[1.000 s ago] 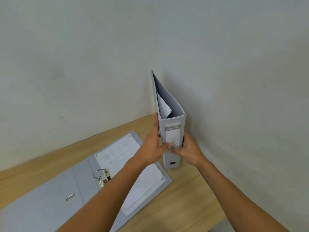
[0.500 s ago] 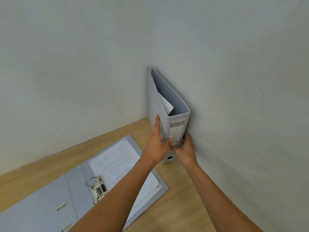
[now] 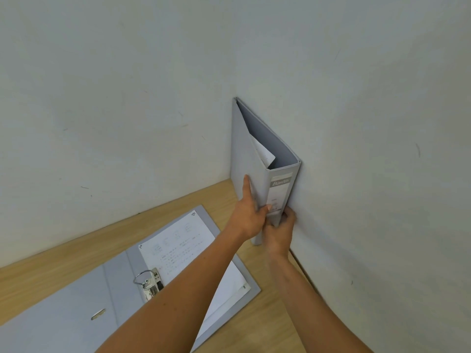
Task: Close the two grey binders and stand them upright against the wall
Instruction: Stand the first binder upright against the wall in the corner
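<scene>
A closed grey binder (image 3: pixel 254 159) stands upright in the corner, its right cover against the right-hand wall (image 3: pixel 369 149) and its labelled spine facing me. A white sheet pokes out of its top. My left hand (image 3: pixel 251 212) grips its left cover and spine edge. My right hand (image 3: pixel 281 231) holds the lower spine, close to the wall. The second grey binder (image 3: pixel 76 301) lies open and flat on the wooden table (image 3: pixel 275 314), with its metal ring mechanism (image 3: pixel 149 282) up and printed pages on its right half. My left forearm crosses over it.
The back wall (image 3: pixel 114 110) meets the right-hand wall just behind the standing binder. A narrow dark gap runs between the table's right edge and the right-hand wall.
Both hands have pushed the upright binder back and to the right, from a little way off the wall to flat against it in the corner. The open binder has not moved.
</scene>
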